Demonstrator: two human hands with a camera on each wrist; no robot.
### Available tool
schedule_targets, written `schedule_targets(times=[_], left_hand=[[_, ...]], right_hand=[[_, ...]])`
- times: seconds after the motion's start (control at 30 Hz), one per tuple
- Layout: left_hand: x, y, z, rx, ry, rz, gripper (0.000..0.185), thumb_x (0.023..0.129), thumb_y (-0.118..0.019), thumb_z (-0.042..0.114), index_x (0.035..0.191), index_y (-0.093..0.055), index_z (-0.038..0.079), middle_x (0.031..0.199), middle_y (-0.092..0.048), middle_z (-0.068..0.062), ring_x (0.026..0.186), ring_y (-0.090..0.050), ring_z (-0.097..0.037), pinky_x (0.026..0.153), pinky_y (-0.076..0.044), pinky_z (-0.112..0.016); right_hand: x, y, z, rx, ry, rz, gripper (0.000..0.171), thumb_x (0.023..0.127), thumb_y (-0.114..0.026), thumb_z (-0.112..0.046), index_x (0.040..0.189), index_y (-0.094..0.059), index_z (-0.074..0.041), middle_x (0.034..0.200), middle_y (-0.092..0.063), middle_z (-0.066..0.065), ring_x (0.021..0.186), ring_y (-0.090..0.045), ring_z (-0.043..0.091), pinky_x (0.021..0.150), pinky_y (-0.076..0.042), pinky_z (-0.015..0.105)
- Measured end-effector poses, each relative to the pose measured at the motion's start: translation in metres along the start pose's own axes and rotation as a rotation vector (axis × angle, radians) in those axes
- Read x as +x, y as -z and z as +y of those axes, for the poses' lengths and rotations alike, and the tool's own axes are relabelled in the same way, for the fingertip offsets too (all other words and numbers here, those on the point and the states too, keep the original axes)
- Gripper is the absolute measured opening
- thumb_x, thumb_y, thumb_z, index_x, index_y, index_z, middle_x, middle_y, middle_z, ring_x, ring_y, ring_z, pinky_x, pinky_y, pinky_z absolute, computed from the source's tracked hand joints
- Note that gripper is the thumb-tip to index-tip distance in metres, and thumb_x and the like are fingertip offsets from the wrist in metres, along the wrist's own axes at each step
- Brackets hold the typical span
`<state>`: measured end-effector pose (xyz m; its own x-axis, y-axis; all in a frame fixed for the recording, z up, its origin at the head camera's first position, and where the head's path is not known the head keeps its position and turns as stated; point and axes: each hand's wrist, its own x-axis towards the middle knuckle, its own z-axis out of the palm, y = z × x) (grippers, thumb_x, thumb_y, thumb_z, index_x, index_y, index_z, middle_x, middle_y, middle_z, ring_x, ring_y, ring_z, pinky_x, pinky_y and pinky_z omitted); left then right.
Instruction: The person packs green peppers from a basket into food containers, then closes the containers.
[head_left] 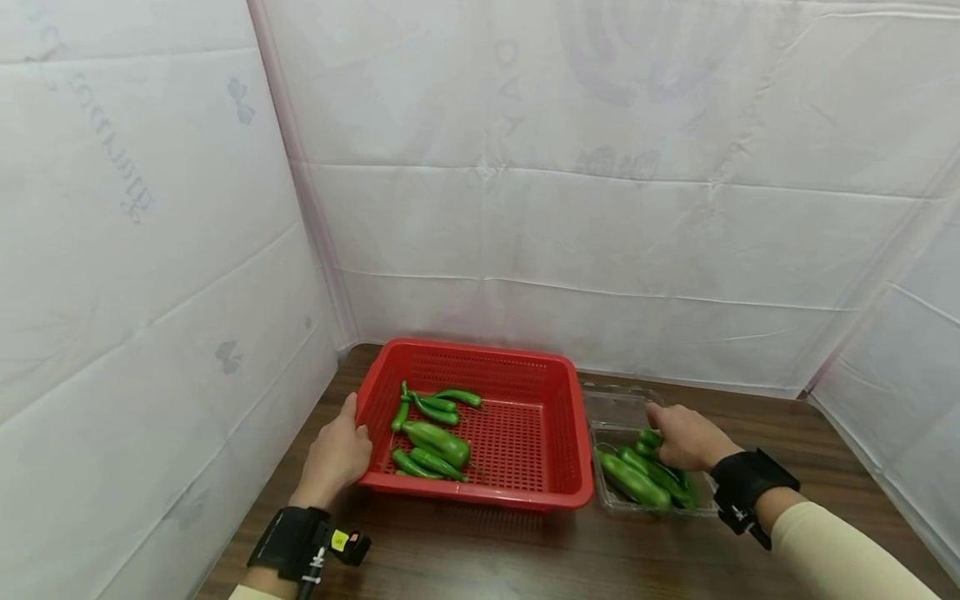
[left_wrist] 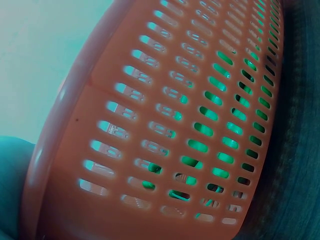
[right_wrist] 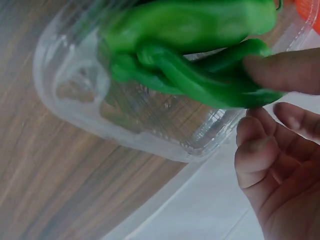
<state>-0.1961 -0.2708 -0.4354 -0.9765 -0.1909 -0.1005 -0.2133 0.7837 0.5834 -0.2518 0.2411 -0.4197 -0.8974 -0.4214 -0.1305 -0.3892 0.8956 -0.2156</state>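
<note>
A red plastic basket (head_left: 517, 497) with slotted walls stands on the table, several slim green chili peppers (head_left: 437, 408) and one thick green pepper (head_left: 438, 443) lying in its left half. My left hand (head_left: 335, 450) grips the basket's left rim; the left wrist view shows the slotted outer wall (left_wrist: 65, 200) close up. To the right, a clear plastic box (head_left: 611, 503) holds more green peppers, thick and slim. Reaching over it, my right hand (head_left: 690, 437) pinches the end of a slim green chili pepper (right_wrist: 200, 85) between thumb and fingers, beside a thick one (right_wrist: 190, 25).
Dark brown wood tabletop (head_left: 540, 550) lies under both containers. White printed sheeting (head_left: 600, 233) hangs close behind them and along both sides. The clear box's lid (head_left: 618, 407) is folded back toward the rear. Both wrists wear black straps (head_left: 288, 542) with small cameras.
</note>
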Motion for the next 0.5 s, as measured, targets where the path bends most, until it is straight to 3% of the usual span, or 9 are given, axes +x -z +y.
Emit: schedule_targets(times=[0.1, 0.27, 0.5], left_hand=[[-0.0003, -0.0007, -0.0005, 0.005, 0.0, 0.002, 0.069, 0.106, -0.044, 0.013, 0.165, -0.013, -0.003, 0.143, -0.055, -0.037, 0.107, -0.067, -0.04, 0.085, -0.055, -0.058], [-0.0003, -0.001, -0.0002, 0.008, -0.007, 0.008, 0.069, 0.106, -0.044, 0.013, 0.165, -0.013, -0.003, 0.144, -0.055, -0.037, 0.11, -0.067, -0.042, 0.087, -0.055, -0.059], [0.0001, -0.0006, 0.0, 0.006, -0.005, 0.004, 0.069, 0.106, -0.044, 0.013, 0.165, -0.013, -0.004, 0.143, -0.055, -0.037, 0.105, -0.066, -0.039, 0.084, -0.055, -0.056]], right_hand=[[0.0, -0.0024, 0.0, 0.006, -0.016, -0.008, 0.014, 0.087, -0.075, -0.006, 0.093, -0.062, -0.007, 0.081, -0.059, 0.005, 0.069, -0.049, 0.016, 0.063, -0.039, 0.035], [0.0002, -0.0053, 0.0014, 0.008, -0.029, -0.012, 0.019, 0.086, -0.076, -0.006, 0.081, -0.058, -0.011, 0.07, -0.044, -0.001, 0.063, -0.039, 0.014, 0.06, -0.032, 0.032], [0.0036, 0.0013, 0.0027, 0.049, 0.027, -0.011, 0.015, 0.088, -0.08, -0.017, 0.097, -0.071, -0.009, 0.081, -0.064, -0.001, 0.07, -0.055, 0.012, 0.064, -0.046, 0.034]])
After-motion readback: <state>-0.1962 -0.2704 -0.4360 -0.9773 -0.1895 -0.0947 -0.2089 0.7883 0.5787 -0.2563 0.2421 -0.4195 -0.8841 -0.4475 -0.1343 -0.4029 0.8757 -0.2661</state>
